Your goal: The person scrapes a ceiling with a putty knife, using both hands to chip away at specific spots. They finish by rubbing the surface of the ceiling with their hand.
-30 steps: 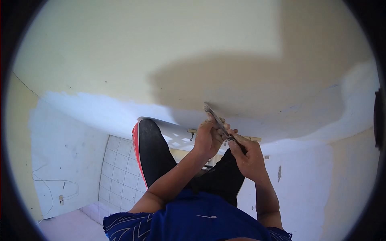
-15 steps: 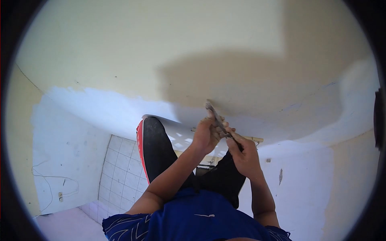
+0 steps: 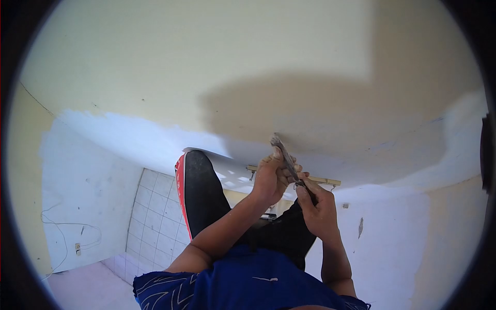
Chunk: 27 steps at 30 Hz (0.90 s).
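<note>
Both my hands are raised in front of my knees, with the wall behind them. A putty knife (image 3: 288, 161), long and thin in this edge-on view, slants between them, its far end smeared with pale grey residue. My right hand (image 3: 321, 213) is closed around the darker handle end. Along the blade lies my left hand (image 3: 270, 181), palm turned up, its thumb on one side and curled fingers on the other. Pale residue coats the fingers of that hand. The tip points away from me toward the wall (image 3: 196, 41).
A light wooden strip (image 3: 326, 181) runs behind my hands, low on the wall. My black-clad knee (image 3: 199, 168) is close to the wall. To the left are white floor tiles (image 3: 155, 206), a wall socket (image 3: 78, 249) and a loose cable (image 3: 66, 243).
Both hands and the putty knife have shifted slightly right and toward me. The left hand still lies along the blade, and the right keeps the handle. More of the wooden strip shows.
</note>
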Motion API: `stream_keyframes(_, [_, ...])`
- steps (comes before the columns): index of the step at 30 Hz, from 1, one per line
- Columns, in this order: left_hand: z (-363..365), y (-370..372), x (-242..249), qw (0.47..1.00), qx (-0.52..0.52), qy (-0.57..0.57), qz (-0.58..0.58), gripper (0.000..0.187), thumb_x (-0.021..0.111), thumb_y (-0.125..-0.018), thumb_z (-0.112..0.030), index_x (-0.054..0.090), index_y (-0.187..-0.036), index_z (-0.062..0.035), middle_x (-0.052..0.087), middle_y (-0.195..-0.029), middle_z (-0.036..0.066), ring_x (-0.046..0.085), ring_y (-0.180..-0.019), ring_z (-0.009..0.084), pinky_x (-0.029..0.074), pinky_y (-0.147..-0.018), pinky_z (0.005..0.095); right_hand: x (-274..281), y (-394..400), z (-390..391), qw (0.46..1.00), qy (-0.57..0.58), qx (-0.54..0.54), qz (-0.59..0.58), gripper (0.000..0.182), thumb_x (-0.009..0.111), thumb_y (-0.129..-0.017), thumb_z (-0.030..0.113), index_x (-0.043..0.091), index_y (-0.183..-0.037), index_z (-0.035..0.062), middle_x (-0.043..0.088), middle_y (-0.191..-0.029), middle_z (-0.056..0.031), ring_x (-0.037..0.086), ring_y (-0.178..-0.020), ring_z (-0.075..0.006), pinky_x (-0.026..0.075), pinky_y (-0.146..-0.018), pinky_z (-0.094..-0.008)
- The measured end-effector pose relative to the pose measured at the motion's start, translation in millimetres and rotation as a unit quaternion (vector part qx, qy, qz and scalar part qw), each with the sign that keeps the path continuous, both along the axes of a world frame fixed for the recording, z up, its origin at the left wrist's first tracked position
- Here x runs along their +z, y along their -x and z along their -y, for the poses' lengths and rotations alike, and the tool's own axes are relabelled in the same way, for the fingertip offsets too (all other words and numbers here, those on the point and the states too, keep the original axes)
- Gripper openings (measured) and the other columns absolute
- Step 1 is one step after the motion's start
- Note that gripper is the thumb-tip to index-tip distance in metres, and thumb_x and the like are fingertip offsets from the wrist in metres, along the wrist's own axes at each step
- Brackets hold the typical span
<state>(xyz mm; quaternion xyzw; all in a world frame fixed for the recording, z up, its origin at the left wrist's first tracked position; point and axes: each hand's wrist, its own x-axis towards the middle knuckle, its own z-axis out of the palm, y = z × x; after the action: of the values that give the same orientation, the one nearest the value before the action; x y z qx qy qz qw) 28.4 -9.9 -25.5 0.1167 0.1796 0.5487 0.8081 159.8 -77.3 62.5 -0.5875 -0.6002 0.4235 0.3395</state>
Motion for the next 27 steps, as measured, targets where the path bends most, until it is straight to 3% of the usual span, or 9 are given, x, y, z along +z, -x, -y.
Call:
stream_keyframes(3, [-4.8, 18.7, 1.2, 0.999, 0.033, -0.013, 0.026, 0.043, 0.041, -0.105, -0.038, 0.056, -0.096, 0.0008, 0.066, -0.083, 0.015, 0.069, -0.082, 0.0304, 0.057, -0.085, 0.0481, 0.3, 17.3, -10.5, 0.999, -0.024, 0.018, 0.015, 0.034, 0.058, -0.097, 0.012, 0.06, -0.125, -0.0058, 0.071, -0.099, -0.0196, 0.057, -0.073, -0.0068, 0.046, -0.064, -0.0226])
stream_keyframes(6, [-5.5, 41.0, 10.5, 0.999, 0.05, -0.003, 0.003, 0.026, 0.034, -0.101, -0.022, 0.054, -0.098, -0.0055, 0.061, -0.079, 0.01, 0.064, -0.074, 0.0251, 0.049, -0.095, 0.0523, -8.4, 34.4, -17.9, 0.998, -0.046, 0.047, -0.001, 0.033, 0.058, -0.097, 0.012, 0.06, -0.125, -0.0056, 0.071, -0.1, -0.0207, 0.056, -0.07, -0.0073, 0.046, -0.063, -0.0221])
stream_keyframes(9, [-8.2, 54.6, 11.9, 0.996, 0.092, 0.001, -0.006, 0.039, 0.037, -0.105, -0.037, 0.053, -0.097, -0.0024, 0.059, -0.08, 0.011, 0.063, -0.071, 0.0254, 0.051, -0.094, 0.0517, -11.4, 48.0, -26.8, 0.992, -0.101, 0.08, -0.005, 0.034, 0.057, -0.097, 0.014, 0.06, -0.125, -0.0054, 0.07, -0.103, -0.0226, 0.063, -0.077, -0.0128, 0.049, -0.071, -0.0248])
stream_keyframes(11, [-6.6, 59.1, 16.7, 0.995, 0.1, 0.002, -0.02, 0.039, 0.035, -0.105, -0.037, 0.052, -0.097, -0.0031, 0.058, -0.079, 0.01, 0.062, -0.07, 0.0253, 0.051, -0.094, 0.0512, -7.7, 53.6, -26.2, 0.994, -0.067, 0.077, -0.035, 0.034, 0.058, -0.097, 0.015, 0.06, -0.125, -0.0044, 0.07, -0.103, -0.0232, 0.068, -0.089, -0.0197, 0.05, -0.082, -0.0292])
stream_keyframes(15, [-4.7, 58.6, 8.0, 0.997, 0.077, 0.0, -0.032, 0.04, 0.036, -0.105, -0.038, 0.052, -0.096, -0.0023, 0.06, -0.081, 0.012, 0.064, -0.073, 0.0253, 0.051, -0.094, 0.0511, -11.1, 45.7, -22.7, 0.997, 0.021, 0.074, -0.025, 0.034, 0.057, -0.097, 0.015, 0.06, -0.126, -0.0032, 0.069, -0.105, -0.0248, 0.066, -0.105, -0.0224, 0.046, -0.094, -0.0325])
stream_keyframes(17, [-4.9, 51.1, 8.0, 0.998, 0.063, -0.003, -0.03, 0.041, 0.037, -0.105, -0.039, 0.053, -0.096, -0.0019, 0.061, -0.082, 0.012, 0.065, -0.074, 0.0254, 0.052, -0.093, 0.0508, -22.8, 35.4, -18.0, 0.994, -0.084, 0.069, -0.029, 0.035, 0.058, -0.097, 0.015, 0.06, -0.128, -0.0021, 0.07, -0.095, -0.0202, 0.065, -0.084, -0.0148, 0.049, -0.079, -0.0282])
stream_keyframes(21, [-4.4, 24.5, 0.6, 1.0, 0.016, -0.01, -0.021, 0.046, 0.041, -0.104, -0.042, 0.054, -0.099, 0.0011, 0.065, -0.083, 0.015, 0.069, -0.079, 0.0289, 0.057, -0.085, 0.047, -10.9, 16.7, -4.2, 0.999, -0.012, 0.029, 0.008, 0.036, 0.058, -0.097, 0.015, 0.059, -0.128, -0.0029, 0.068, -0.087, -0.015, 0.055, -0.069, -0.0083, 0.046, -0.064, -0.0239])
stream_keyframes(23, [-4.2, 17.0, -0.1, 0.998, 0.03, -0.015, -0.046, 0.046, 0.042, -0.103, -0.042, 0.055, -0.098, 0.0022, 0.066, -0.083, 0.016, 0.07, -0.081, 0.0319, 0.058, -0.08, 0.0448, -22.9, 12.3, -3.3, 0.997, -0.071, 0.015, -0.018, 0.034, 0.056, -0.098, 0.014, 0.06, -0.127, -0.0026, 0.046, -0.066, 0.004, 0.039, -0.06, -0.0031, 0.033, -0.053, -0.0224])
stream_keyframes(27, [1.9, 23.5, 3.2, 0.999, 0.035, -0.019, -0.018, 0.047, 0.043, -0.103, -0.041, 0.056, -0.097, 0.0029, 0.066, -0.083, 0.017, 0.07, -0.081, 0.034, 0.059, -0.076, 0.0434, -10.8, 19.9, -1.1, 0.999, -0.008, 0.015, -0.034, 0.035, 0.057, -0.098, 0.013, 0.059, -0.129, -0.0026, 0.048, -0.065, 0.0035, 0.039, -0.06, -0.0025, 0.033, -0.054, -0.0217])
